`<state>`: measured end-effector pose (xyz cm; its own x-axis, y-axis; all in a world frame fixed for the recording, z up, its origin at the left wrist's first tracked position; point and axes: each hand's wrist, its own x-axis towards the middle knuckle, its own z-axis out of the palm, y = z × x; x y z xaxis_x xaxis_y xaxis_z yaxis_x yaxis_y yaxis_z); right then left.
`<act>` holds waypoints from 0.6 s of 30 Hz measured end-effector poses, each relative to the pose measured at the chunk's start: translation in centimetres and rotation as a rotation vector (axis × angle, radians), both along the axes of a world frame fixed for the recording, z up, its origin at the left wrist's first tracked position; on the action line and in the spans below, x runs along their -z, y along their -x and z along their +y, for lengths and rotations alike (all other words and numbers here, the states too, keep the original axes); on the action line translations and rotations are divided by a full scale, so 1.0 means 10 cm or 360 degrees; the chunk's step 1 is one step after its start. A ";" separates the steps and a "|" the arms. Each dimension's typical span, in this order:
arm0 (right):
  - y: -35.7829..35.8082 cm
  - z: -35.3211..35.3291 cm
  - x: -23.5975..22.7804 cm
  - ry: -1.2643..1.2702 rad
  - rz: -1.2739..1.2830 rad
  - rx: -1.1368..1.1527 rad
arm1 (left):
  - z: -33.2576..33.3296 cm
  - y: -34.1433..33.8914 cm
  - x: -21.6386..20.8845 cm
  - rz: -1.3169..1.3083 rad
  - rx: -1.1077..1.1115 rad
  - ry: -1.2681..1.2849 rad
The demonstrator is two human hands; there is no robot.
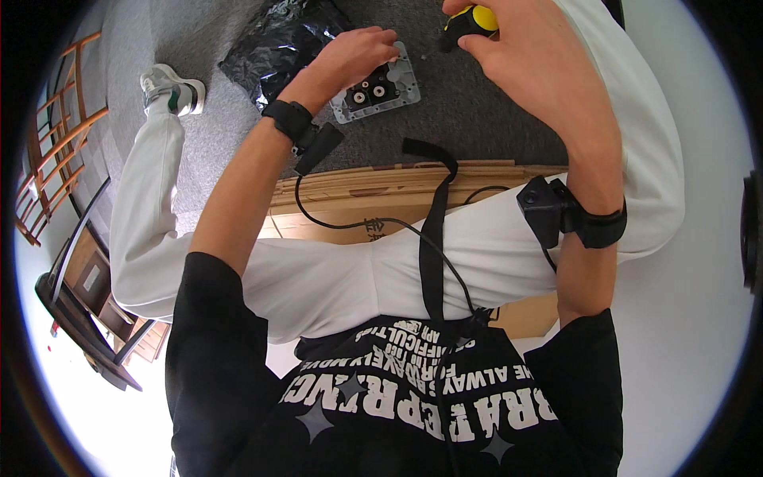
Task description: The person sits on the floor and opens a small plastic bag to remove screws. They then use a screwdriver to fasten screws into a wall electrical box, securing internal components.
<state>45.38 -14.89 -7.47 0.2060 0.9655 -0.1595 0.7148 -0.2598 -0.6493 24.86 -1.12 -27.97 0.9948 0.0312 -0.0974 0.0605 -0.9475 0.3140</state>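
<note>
My left hand (pixel 356 57) reaches over a grey metal plate (pixel 410 78) with holes along its rim. Its fingers are curled together at the plate's far edge, and what they pinch, if anything, is hidden. On the plate sits a black mechanism (pixel 372 92) with round, light-coloured rollers or gears. To the right, apart from the plate, my right hand (pixel 528 56) is closed around a compact yellow-and-black tool (pixel 482 19). Part of that tool lies behind my fingers and past the picture's top edge, so its exact kind is unclear.
A crumpled black plastic bag (pixel 274 52) lies left of the plate on grey carpet (pixel 477 107). Flattened cardboard (pixel 318 208) is under my legs. A black strap (pixel 434 246) and a cable (pixel 358 224) cross my lap. Wooden racks (pixel 60 135) stand far left; a white wall (pixel 691 262) is at right.
</note>
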 end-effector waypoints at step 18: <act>-0.07 0.01 0.10 0.0037 0.0008 0.0001 | 0.23 0.65 -0.51 -0.0044 -0.1148 0.0744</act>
<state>46.03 -14.82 -8.48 0.2059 0.9613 -0.1832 0.7113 -0.2756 -0.6466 18.34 1.22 -22.86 0.7492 0.6196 -0.2339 0.5849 -0.4534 0.6725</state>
